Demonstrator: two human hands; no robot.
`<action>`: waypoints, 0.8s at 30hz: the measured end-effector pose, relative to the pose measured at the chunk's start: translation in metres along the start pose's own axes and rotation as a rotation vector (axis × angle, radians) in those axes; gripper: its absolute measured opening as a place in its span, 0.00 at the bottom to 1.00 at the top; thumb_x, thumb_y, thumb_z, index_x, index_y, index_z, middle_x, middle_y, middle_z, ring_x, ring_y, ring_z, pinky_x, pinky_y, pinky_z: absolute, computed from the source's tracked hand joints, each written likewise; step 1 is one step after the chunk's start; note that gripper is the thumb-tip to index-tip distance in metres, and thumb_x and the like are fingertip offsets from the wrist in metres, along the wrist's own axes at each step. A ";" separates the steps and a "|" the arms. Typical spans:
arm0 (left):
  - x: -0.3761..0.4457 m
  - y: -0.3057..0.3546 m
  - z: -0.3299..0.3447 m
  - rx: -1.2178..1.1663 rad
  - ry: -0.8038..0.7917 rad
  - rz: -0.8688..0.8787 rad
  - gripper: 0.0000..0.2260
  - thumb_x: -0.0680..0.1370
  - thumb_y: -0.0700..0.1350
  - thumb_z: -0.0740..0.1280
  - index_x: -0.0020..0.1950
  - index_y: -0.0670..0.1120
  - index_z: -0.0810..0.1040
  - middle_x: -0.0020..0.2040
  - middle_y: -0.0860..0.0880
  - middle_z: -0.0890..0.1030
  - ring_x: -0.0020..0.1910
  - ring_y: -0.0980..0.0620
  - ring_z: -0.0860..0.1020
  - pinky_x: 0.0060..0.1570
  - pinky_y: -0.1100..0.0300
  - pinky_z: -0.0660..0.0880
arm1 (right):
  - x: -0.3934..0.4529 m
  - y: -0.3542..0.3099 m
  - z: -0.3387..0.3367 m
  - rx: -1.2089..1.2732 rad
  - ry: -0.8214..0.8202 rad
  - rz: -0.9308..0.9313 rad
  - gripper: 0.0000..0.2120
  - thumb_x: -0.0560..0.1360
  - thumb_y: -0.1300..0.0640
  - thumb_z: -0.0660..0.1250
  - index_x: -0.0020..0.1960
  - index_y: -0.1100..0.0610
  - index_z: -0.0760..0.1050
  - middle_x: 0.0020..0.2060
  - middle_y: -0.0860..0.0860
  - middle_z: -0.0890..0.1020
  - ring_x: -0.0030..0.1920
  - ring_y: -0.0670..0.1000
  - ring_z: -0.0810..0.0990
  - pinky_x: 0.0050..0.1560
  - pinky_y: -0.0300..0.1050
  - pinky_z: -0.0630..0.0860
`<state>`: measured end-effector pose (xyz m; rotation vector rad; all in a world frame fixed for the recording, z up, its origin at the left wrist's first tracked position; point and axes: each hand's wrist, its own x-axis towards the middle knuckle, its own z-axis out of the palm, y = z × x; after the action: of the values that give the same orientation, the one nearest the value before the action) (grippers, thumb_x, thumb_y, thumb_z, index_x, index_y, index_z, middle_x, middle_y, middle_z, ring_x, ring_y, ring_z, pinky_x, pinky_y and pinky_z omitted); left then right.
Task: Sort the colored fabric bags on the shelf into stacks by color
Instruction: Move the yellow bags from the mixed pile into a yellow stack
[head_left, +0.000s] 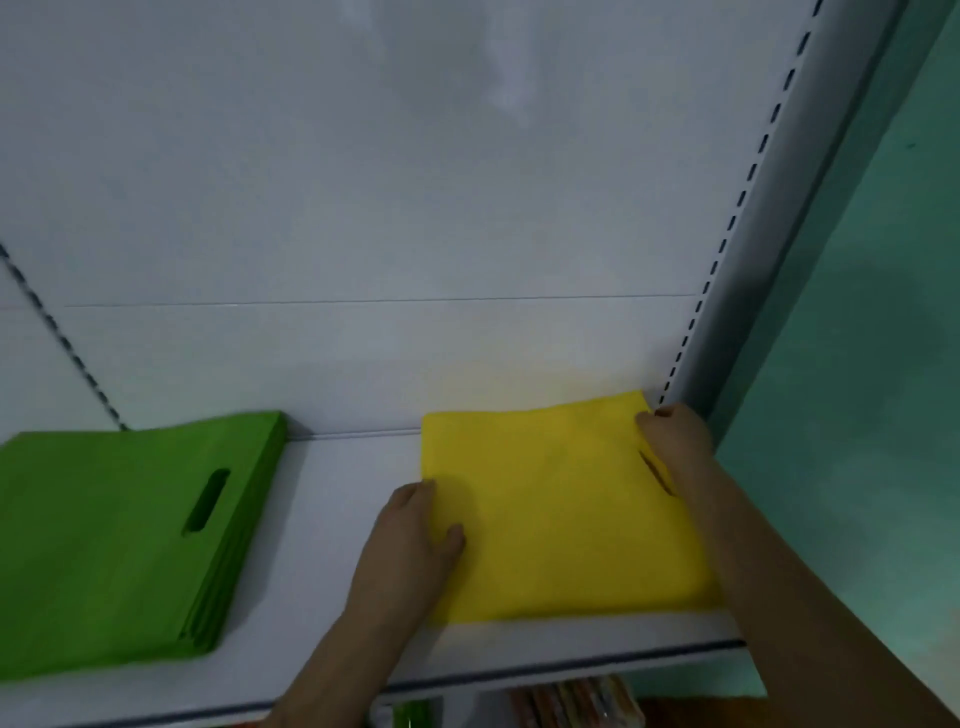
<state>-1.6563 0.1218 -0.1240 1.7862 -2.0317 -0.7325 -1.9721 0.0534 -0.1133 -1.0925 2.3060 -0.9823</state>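
Note:
A stack of yellow fabric bags lies flat on the right part of the white shelf, close to the right upright. My left hand holds the stack's left edge, thumb on top and fingers along the side. My right hand grips the stack's far right corner beside the handle slot. On the left of the shelf lies a stack of several green fabric bags with a cut-out handle facing right. Neither hand touches the green stack.
The white back panel rises behind the shelf. A slotted upright runs along the right side, with a teal wall beyond it. Colourful goods show on a lower shelf under the front edge.

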 end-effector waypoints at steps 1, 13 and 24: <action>-0.001 0.001 0.003 -0.014 -0.004 -0.001 0.31 0.81 0.54 0.63 0.80 0.46 0.56 0.79 0.48 0.60 0.74 0.50 0.64 0.69 0.59 0.62 | -0.002 -0.003 0.001 -0.041 -0.034 -0.019 0.17 0.79 0.56 0.61 0.61 0.68 0.73 0.52 0.64 0.79 0.41 0.57 0.76 0.37 0.46 0.71; -0.017 -0.027 -0.038 -0.112 0.211 0.130 0.31 0.81 0.62 0.59 0.81 0.54 0.54 0.81 0.54 0.51 0.79 0.55 0.51 0.76 0.57 0.55 | -0.108 -0.149 0.050 -0.158 0.218 -0.704 0.21 0.81 0.49 0.60 0.68 0.60 0.73 0.61 0.60 0.79 0.60 0.64 0.76 0.57 0.56 0.73; -0.129 -0.211 -0.208 -0.112 0.755 -0.082 0.26 0.81 0.57 0.63 0.78 0.54 0.63 0.76 0.56 0.65 0.75 0.58 0.62 0.75 0.61 0.59 | -0.334 -0.360 0.214 0.294 -0.428 -1.019 0.29 0.82 0.42 0.56 0.78 0.53 0.61 0.76 0.51 0.65 0.76 0.51 0.62 0.74 0.46 0.57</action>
<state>-1.3481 0.1994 -0.0669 1.7276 -1.3918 -0.1326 -1.4560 0.0654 0.0288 -2.1286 1.1493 -1.1855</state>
